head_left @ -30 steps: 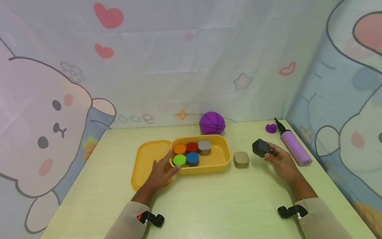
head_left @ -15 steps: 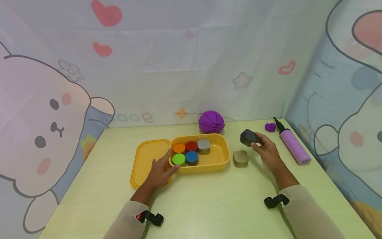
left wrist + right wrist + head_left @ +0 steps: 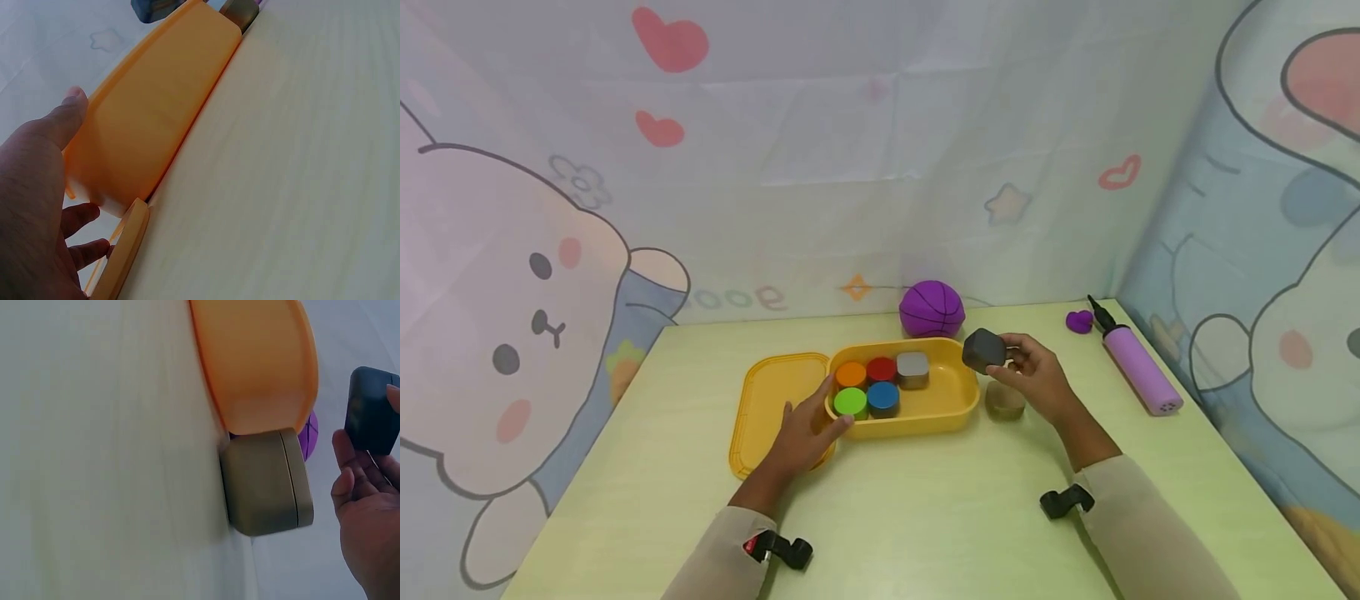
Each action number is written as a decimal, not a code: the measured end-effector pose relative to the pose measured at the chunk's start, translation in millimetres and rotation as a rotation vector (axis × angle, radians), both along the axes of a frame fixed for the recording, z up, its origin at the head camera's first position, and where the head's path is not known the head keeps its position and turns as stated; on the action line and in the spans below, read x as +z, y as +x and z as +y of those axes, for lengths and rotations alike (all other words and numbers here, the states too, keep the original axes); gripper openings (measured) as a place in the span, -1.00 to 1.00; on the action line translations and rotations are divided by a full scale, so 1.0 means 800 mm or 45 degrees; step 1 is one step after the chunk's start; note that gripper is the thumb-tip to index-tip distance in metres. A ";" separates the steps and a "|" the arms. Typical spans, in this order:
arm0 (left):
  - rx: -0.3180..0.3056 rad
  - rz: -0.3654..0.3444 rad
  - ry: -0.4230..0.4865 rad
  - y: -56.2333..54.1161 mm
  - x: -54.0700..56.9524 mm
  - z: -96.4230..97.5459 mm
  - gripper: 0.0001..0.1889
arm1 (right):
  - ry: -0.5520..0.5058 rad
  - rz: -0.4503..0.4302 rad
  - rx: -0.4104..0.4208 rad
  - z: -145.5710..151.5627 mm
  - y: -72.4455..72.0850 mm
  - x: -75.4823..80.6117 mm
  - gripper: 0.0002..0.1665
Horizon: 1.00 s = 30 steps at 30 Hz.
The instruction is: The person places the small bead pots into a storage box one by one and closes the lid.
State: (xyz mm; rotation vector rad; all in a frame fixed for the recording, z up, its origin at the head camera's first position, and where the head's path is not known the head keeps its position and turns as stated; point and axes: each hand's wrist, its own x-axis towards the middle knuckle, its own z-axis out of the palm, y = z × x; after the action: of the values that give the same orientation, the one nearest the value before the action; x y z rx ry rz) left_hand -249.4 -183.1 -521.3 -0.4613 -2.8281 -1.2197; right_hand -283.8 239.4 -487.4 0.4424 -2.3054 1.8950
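Note:
My right hand pinches a small dark-grey rounded-square lidded box between thumb and fingers, holding it in the air over the right end of the yellow box. My left hand holds the left end of that yellow box, thumb at the front rim and fingers round the end. Inside sit orange, red, green and blue round-topped pieces and a silver rounded-square box. A matching gold box stands right beside the yellow box, partly behind my right hand in the head view.
A yellow lid lies flat left of the box, partly under the left hand. Behind the box is a purple basketball. A lilac hand pump and a small purple object lie at the right. A printed curtain closes the back.
My right hand has moved left with the dark-grey box, from the right of the gold box to over the yellow box's right end. The left hand stays in place.

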 end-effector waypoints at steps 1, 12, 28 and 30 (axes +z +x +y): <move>0.000 -0.001 0.001 0.000 0.000 0.000 -0.09 | 0.033 0.008 -0.008 -0.003 -0.001 0.000 -0.37; -0.005 -0.003 -0.005 -0.004 -0.002 0.001 -0.10 | 0.325 0.039 -0.021 -0.040 -0.003 0.005 -0.29; -0.014 0.006 -0.015 -0.003 -0.005 0.002 -0.10 | 0.656 0.008 0.087 -0.073 -0.005 0.000 -0.22; -0.014 0.011 -0.015 -0.003 -0.002 0.001 -0.10 | 0.670 0.006 0.109 -0.076 -0.006 0.000 -0.24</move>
State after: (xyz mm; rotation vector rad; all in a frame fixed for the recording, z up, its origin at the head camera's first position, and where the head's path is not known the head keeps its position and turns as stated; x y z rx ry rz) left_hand -252.1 -182.4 -523.2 -0.4815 -2.8312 -1.2001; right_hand -288.7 178.6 -487.0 0.6020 -2.8079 1.2866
